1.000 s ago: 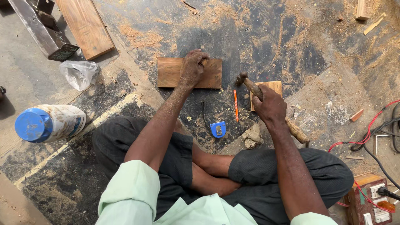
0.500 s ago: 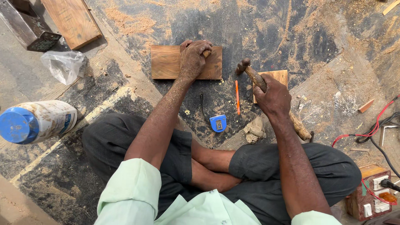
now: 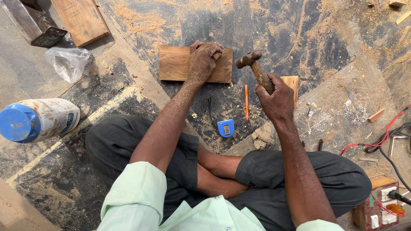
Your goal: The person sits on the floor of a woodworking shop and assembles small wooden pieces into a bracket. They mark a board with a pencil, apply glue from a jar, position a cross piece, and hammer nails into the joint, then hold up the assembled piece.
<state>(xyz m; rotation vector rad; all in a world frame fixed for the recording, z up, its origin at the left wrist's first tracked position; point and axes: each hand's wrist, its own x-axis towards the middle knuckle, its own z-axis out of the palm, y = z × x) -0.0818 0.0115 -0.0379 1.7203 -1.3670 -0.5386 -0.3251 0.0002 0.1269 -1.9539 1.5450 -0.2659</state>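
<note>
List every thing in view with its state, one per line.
Left hand: gripping a wooden-handled tool, pressed on the board.
Right hand: holding the hammer raised.
Wooden-handled hammer: tilted, off the board.
Flat brown wooden board: lying on the floor.
Blue-capped white bottle: on its side, capped.

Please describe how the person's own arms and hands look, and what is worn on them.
Both arms are bare below short pale green sleeves. Fine sawdust clings to the left forearm and the left hand. The right hand carries no glove, ring or watch that shows.
</note>
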